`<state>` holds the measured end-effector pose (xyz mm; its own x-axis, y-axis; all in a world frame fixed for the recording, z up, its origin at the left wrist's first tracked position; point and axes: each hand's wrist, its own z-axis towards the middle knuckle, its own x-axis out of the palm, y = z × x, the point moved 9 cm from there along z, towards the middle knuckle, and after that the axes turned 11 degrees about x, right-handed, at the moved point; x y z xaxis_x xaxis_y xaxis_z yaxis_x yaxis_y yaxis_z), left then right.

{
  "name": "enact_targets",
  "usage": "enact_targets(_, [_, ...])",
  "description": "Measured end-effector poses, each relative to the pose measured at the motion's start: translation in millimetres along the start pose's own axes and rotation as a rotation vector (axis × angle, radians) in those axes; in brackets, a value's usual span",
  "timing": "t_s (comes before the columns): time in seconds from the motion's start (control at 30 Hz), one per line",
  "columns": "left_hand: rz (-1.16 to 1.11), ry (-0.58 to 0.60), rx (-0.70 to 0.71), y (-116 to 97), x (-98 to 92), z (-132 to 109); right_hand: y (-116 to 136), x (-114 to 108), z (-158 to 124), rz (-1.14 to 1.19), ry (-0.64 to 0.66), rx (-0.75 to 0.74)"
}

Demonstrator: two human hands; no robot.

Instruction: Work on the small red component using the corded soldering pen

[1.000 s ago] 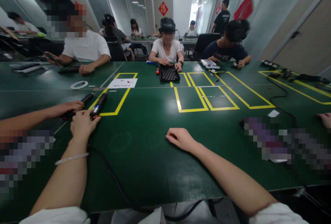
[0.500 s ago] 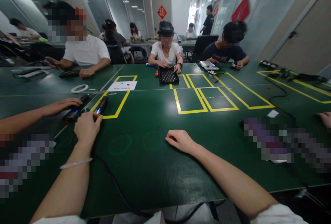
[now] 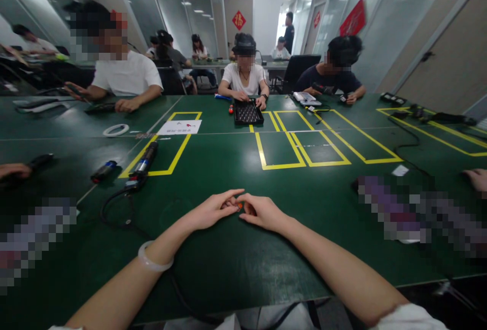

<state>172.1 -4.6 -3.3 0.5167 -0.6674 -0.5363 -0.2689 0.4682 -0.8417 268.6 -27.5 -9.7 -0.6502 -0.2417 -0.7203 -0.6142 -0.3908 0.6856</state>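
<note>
Over the green table in front of me my two hands meet. My left hand has come in from the left, its index finger stretched forward, its other fingers closed on a small orange piece. Close against it is my right hand, curled, with fingertips at the orange piece; whether it grips anything is hidden. The orange piece is too small to name. Left of my hands, a dark cylindrical tool with a cable lies on the yellow tape, and a shorter dark cylinder lies beside it.
A black cable runs under my left forearm to the table's front edge. Yellow tape rectangles mark the table. A paper sheet lies farther back. Opposite, a person works at a black tray. Neighbours' hands show at both sides.
My left hand has left the dark cylindrical tool and moved right to meet my right hand, which has barely moved. The neighbour's hand at left has drawn back from the shorter cylinder.
</note>
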Motion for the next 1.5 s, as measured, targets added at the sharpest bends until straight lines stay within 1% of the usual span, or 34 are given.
enact_targets(0.07, [-0.05,0.035,0.017,-5,8.0,-1,5,2,0,-0.023,-0.008,-0.037])
enact_targets(0.13, [-0.068,0.051,0.024,-6,10.8,-1,7,3,0,-0.043,-0.015,-0.043])
enact_targets(0.23, [-0.063,0.018,0.026,-7,7.3,0,0,1,2,-0.021,-0.028,0.022])
enact_targets(0.37, [0.069,-0.106,0.092,-18,-7.5,1,-13,-3,3,0.133,-0.041,0.108])
enact_targets(0.43, [0.139,-0.14,0.122,-24,-11.2,1,-17,-2,4,0.238,-0.021,0.136])
enact_targets(0.53, [0.198,-0.145,0.146,-30,-9.3,1,-23,0,5,0.387,0.0,0.18])
enact_targets(0.63, [0.224,-0.146,0.153,-33,-4.3,1,-26,3,5,0.486,0.013,0.209])
enact_targets(0.73, [0.227,-0.176,0.14,-32,-3.5,2,-25,5,5,0.547,0.035,0.209])
enact_targets(0.87, [0.208,-0.225,0.123,-27,-8.4,2,-25,5,6,0.581,0.043,0.219])
enact_targets(1.0, [0.182,-0.222,0.126,-26,-8.8,2,-26,6,8,0.622,0.072,0.214])
enact_targets(1.13, [0.222,-0.221,0.143,-28,-8.3,2,-28,8,10,0.676,0.102,0.205])
enact_targets(1.2, [0.237,-0.233,0.14,-27,-10.0,1,-29,8,10,0.69,0.094,0.205])
enact_targets(1.37, [0.234,-0.244,0.113,-23,-14.0,0,-27,0,9,0.731,0.011,0.213])
enact_targets(1.43, [0.234,-0.227,0.106,-23,-13.6,0,-24,-3,8,0.705,-0.009,0.198])
enact_targets(1.5, [0.238,-0.186,0.109,-21,-14.3,1,-23,-3,7,0.677,-0.009,0.192])
